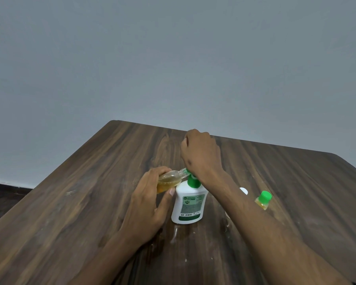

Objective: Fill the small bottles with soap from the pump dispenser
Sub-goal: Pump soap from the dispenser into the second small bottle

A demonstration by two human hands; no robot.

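Note:
A white pump dispenser (188, 204) with a green pump top stands upright near the middle of the wooden table (90, 202). My left hand (150, 200) grips a small clear bottle (170, 179) partly filled with amber soap, tilted on its side with its open neck against the green nozzle. My right hand (199, 155) sits on top of the pump head, fingers curled, and hides most of it. A second small bottle (263, 200) with amber soap and a green cap stands to the right, partly behind my right forearm.
A small white cap (244, 190) lies on the table just behind my right forearm. A wet smear (176, 233) marks the wood in front of the dispenser. A grey wall rises behind the table's far edge.

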